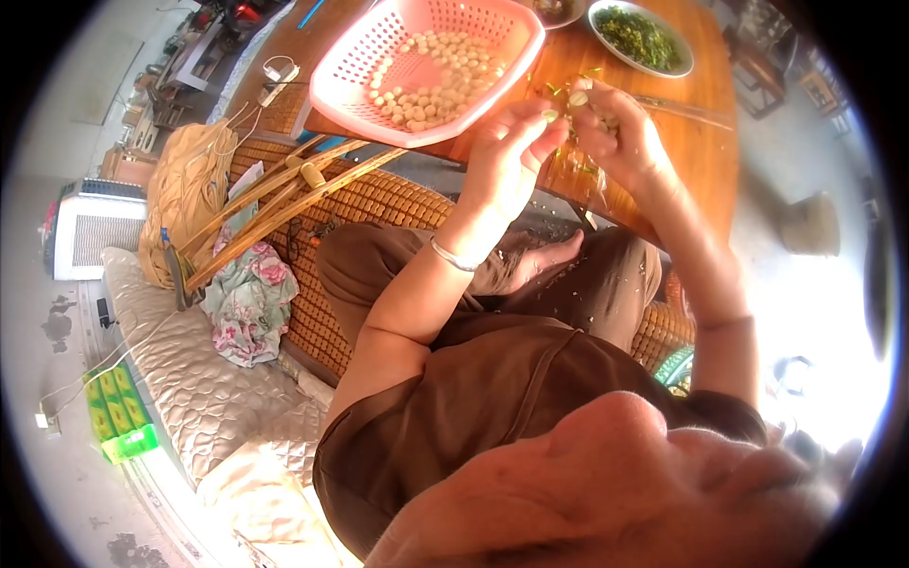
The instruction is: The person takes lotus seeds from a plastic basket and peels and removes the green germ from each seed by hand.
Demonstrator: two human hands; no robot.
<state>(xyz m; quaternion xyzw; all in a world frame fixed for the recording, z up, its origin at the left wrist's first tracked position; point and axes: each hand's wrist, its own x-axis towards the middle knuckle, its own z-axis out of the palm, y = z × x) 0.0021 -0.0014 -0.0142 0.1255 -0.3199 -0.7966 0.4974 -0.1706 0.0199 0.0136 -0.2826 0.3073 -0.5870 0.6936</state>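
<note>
Both my hands are raised close together over the near edge of the wooden table (705,142). My left hand (511,151), with a bangle at the wrist, pinches a small pale-green lotus seed piece (550,115) between thumb and finger. Facing it, my right hand (615,137) is closed on a round, pale lotus seed (578,97), with more seeds partly hidden by its curled fingers. A pink perforated basket (331,95) holding many beige lotus seeds (417,104) is just left of my hands. Beyond them, a white bowl (684,66) contains green shoots (636,36).
Chopsticks (686,111) lie right of my hands, and another bowl (559,11) stands at the back. Small green scraps are scattered on the table. Left of my crossed legs, wooden poles (294,213) lean over a woven seat (379,189) beside a floral cloth (248,308).
</note>
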